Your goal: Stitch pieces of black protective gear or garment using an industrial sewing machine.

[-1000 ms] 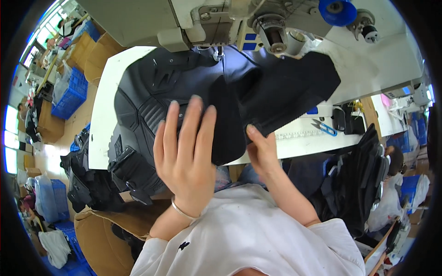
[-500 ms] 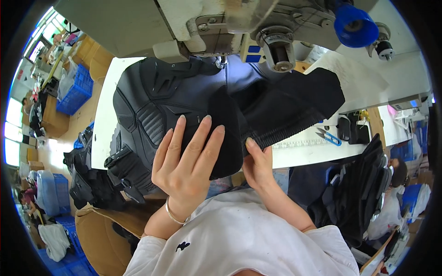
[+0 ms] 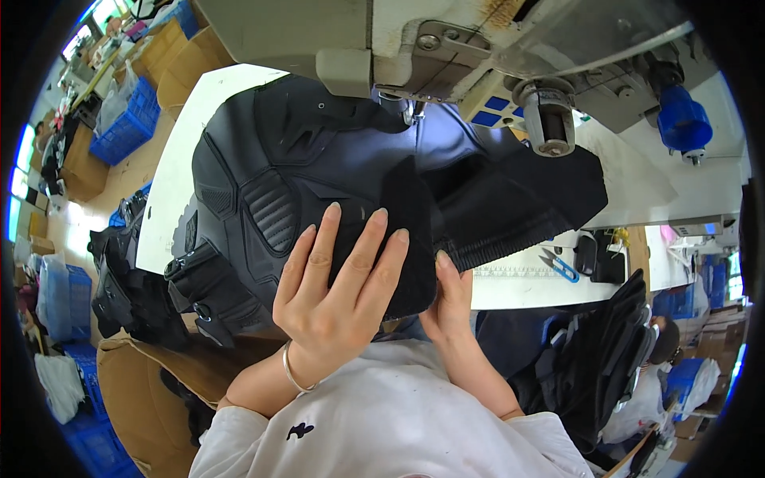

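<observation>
A large black padded fabric piece (image 3: 239, 171) with molded panels and buckled straps spreads over the white sewing table, its upper part beneath the presser foot (image 3: 414, 110) of a sewing machine (image 3: 446, 48). Lying flat on the black fabric, my left hand (image 3: 339, 291) has its fingers stretched and spread. Closer to the table's front edge, my right hand (image 3: 450, 299) pinches the fabric's edge where a ribbed band (image 3: 494, 248) begins; its thumb is on top and the other fingers are partly hidden below. A wide black flap (image 3: 550, 187) extends right from there.
Blue thread snips (image 3: 560, 264), a ruler strip (image 3: 510, 275) and a black case (image 3: 599, 259) lie on the table's right. Dark fabric pieces (image 3: 594, 358) are stacked below it. A cardboard box (image 3: 151, 406) stands at my left, and blue crates (image 3: 127, 119) stand farther off.
The view has shifted slightly, moving the machine toward the right of the picture. Both hands keep nearly the same places on the black fabric.
</observation>
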Tool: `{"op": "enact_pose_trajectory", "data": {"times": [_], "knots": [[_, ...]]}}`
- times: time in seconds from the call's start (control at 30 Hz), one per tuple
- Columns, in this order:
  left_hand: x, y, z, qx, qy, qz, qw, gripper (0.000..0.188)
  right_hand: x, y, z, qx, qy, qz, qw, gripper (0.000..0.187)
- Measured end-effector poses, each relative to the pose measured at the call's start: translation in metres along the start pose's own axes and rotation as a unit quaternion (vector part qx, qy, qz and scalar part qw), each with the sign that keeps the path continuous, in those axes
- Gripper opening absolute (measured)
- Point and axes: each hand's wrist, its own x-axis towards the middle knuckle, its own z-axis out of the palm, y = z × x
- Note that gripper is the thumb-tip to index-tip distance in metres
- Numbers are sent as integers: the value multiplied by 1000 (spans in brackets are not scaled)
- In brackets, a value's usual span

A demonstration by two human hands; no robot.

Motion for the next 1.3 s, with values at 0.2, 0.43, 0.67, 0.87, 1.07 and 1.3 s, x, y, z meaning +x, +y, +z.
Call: {"op": "enact_pose_trajectory", "data": {"times": [0.2, 0.43, 0.67, 0.87, 1.07, 1.3], "knots": [[4, 2, 5, -6, 7, -10, 1000, 21, 3, -6, 5, 2, 19, 4, 1000, 47], [6, 5, 13, 12, 35, -14, 999, 21, 9, -8, 7, -29, 24, -32, 999, 35], [13, 7, 11, -5, 31, -29, 999, 26, 11, -16, 13, -5, 14, -3, 1000, 43], [19, -3, 15, -8, 47, -20, 999, 29, 20, -17, 21, 0, -10, -32, 999, 43], [61, -25, -14, -360, -31, -388, 848, 20, 32, -2, 16, -31, 13, -111, 993, 45], [33, -21, 1, -157, 38, -19, 987, 28, 20, -4, 30, 10, 20, -68, 997, 40]]}}
